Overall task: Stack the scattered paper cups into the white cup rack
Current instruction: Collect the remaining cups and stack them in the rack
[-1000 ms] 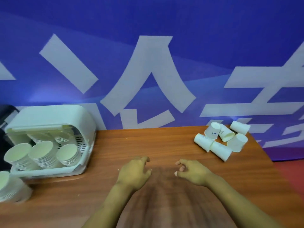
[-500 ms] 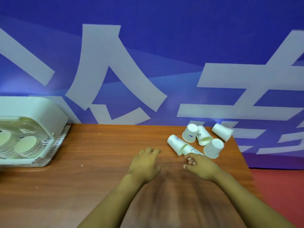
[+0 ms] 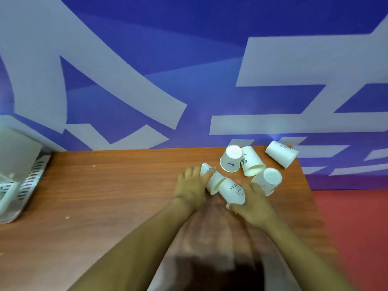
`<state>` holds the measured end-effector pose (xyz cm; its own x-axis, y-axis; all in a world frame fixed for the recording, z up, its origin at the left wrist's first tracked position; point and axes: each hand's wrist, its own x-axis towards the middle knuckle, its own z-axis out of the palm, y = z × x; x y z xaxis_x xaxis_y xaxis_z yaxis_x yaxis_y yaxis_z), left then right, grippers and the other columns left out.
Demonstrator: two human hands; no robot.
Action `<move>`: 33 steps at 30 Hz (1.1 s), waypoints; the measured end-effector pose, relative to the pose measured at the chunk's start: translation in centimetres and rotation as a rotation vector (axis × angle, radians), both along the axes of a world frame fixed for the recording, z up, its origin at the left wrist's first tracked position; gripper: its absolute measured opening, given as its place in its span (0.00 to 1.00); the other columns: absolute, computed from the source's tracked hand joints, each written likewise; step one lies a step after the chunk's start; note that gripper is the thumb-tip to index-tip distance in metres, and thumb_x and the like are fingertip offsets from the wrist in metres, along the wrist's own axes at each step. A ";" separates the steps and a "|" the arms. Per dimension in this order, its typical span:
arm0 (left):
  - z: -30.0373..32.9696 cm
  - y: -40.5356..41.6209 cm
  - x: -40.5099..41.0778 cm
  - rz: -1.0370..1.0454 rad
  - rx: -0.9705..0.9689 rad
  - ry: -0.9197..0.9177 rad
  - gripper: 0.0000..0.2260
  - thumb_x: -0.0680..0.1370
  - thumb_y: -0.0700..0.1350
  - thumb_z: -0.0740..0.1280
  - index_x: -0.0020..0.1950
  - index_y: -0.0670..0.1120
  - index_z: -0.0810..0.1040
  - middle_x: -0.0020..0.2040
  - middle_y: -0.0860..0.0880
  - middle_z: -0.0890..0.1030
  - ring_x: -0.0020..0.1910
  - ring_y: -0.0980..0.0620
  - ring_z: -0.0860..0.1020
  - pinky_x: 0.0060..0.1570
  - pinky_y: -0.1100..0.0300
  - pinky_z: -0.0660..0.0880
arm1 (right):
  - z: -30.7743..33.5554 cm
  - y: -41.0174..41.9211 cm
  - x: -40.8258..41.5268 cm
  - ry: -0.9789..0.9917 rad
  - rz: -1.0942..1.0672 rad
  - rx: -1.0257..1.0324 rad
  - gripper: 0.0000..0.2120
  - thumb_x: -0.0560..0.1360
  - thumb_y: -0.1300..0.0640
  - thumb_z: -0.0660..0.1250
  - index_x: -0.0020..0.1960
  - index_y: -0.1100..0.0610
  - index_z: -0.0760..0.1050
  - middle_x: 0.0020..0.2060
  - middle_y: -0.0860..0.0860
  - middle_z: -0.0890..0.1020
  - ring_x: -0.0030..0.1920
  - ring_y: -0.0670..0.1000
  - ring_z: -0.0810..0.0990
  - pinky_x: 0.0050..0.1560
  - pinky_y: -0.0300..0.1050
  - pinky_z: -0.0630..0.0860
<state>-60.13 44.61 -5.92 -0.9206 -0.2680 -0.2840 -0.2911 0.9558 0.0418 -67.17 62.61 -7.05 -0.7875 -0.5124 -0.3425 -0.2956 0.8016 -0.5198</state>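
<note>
**Both hands on two paper cups lying on the wooden surface**

Seen from above, the left hand (image 3: 192,185) curls its fingers over a cup lying on its side (image 3: 212,179); the right hand (image 3: 253,203) grips a second lying cup (image 3: 232,191), printed with a smiley, its end meeting the first cup's mouth; four more paper cups cluster just behind on the wooden surface (image 3: 105,196): one upside down (image 3: 231,158), one on its side beside it (image 3: 252,161), another upside down (image 3: 267,180), one lying near the far right corner (image 3: 281,153); the white cup rack (image 3: 19,171) sits well apart at the left edge, partly out of view; a blue wall with pale lettering (image 3: 189,70) stands behind.
</note>
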 end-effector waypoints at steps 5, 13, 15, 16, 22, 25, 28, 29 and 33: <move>-2.1 0.2 -2.1 -0.084 -0.092 -0.077 0.36 0.78 0.47 0.63 0.77 0.59 0.44 0.78 0.45 0.45 0.76 0.40 0.50 0.69 0.44 0.58 | -2.2 0.7 -0.3 -0.093 -0.020 0.017 0.46 0.66 0.46 0.75 0.76 0.49 0.54 0.69 0.50 0.63 0.69 0.53 0.63 0.68 0.45 0.63; -2.6 -0.1 -2.3 -0.125 -0.102 -0.001 0.23 0.78 0.47 0.62 0.72 0.52 0.61 0.78 0.47 0.53 0.76 0.42 0.51 0.72 0.39 0.49 | -2.6 1.1 -0.3 -0.108 -0.030 -0.014 0.47 0.66 0.49 0.76 0.76 0.47 0.53 0.70 0.50 0.64 0.65 0.51 0.68 0.63 0.46 0.68; -2.3 -0.3 -1.3 -0.083 -0.064 -0.006 0.24 0.77 0.52 0.63 0.71 0.50 0.62 0.77 0.49 0.57 0.76 0.44 0.52 0.72 0.37 0.46 | -1.9 1.0 0.1 -0.125 -0.058 -0.029 0.47 0.64 0.47 0.76 0.76 0.48 0.54 0.69 0.50 0.66 0.65 0.51 0.70 0.61 0.48 0.70; -2.2 -0.5 -0.7 -0.050 -0.033 -0.007 0.25 0.76 0.54 0.64 0.70 0.49 0.62 0.75 0.50 0.62 0.75 0.44 0.55 0.72 0.38 0.47 | -1.6 0.9 0.2 -0.124 -0.076 -0.050 0.46 0.63 0.46 0.76 0.74 0.49 0.56 0.66 0.51 0.69 0.63 0.52 0.71 0.60 0.49 0.72; 0.1 -2.0 5.1 0.186 0.227 0.066 0.33 0.72 0.57 0.66 0.73 0.52 0.58 0.65 0.51 0.69 0.61 0.44 0.72 0.59 0.51 0.68 | 2.3 0.0 2.0 -0.038 -0.120 -0.202 0.33 0.63 0.47 0.78 0.57 0.50 0.60 0.54 0.49 0.73 0.53 0.52 0.74 0.50 0.49 0.73; 2.5 -2.0 8.4 0.242 0.307 0.161 0.29 0.71 0.58 0.67 0.69 0.52 0.63 0.60 0.51 0.69 0.57 0.45 0.74 0.49 0.54 0.71 | 4.1 -0.6 4.1 0.004 -0.081 -0.177 0.32 0.60 0.40 0.76 0.55 0.47 0.63 0.51 0.47 0.75 0.52 0.52 0.75 0.49 0.50 0.74; 4.7 -2.3 11.7 0.272 0.369 0.263 0.27 0.70 0.54 0.69 0.65 0.49 0.65 0.58 0.51 0.69 0.58 0.46 0.72 0.48 0.54 0.72 | 5.4 -1.7 6.4 0.055 -0.002 -0.132 0.33 0.62 0.38 0.73 0.64 0.45 0.68 0.58 0.46 0.73 0.61 0.53 0.70 0.61 0.47 0.68; 5.3 -2.5 12.8 0.284 0.392 0.289 0.29 0.69 0.53 0.70 0.67 0.49 0.64 0.60 0.51 0.69 0.59 0.46 0.71 0.50 0.53 0.72 | 5.9 -2.2 7.2 0.070 0.014 -0.133 0.35 0.63 0.38 0.72 0.67 0.45 0.67 0.61 0.47 0.71 0.64 0.53 0.67 0.64 0.46 0.64; 7.3 -3.4 16.6 0.346 0.460 0.358 0.38 0.68 0.49 0.71 0.74 0.52 0.58 0.61 0.51 0.66 0.61 0.45 0.70 0.56 0.52 0.73 | 6.8 -4.1 10.1 0.078 0.044 -0.144 0.37 0.67 0.40 0.72 0.73 0.45 0.63 0.62 0.47 0.68 0.64 0.51 0.61 0.65 0.42 0.60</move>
<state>-43.57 41.18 1.40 -0.8621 -0.4890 -0.1331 -0.4695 0.6718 0.5730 -57.11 58.47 -0.20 -0.7845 -0.5866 -0.2011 -0.3731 0.7055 -0.6026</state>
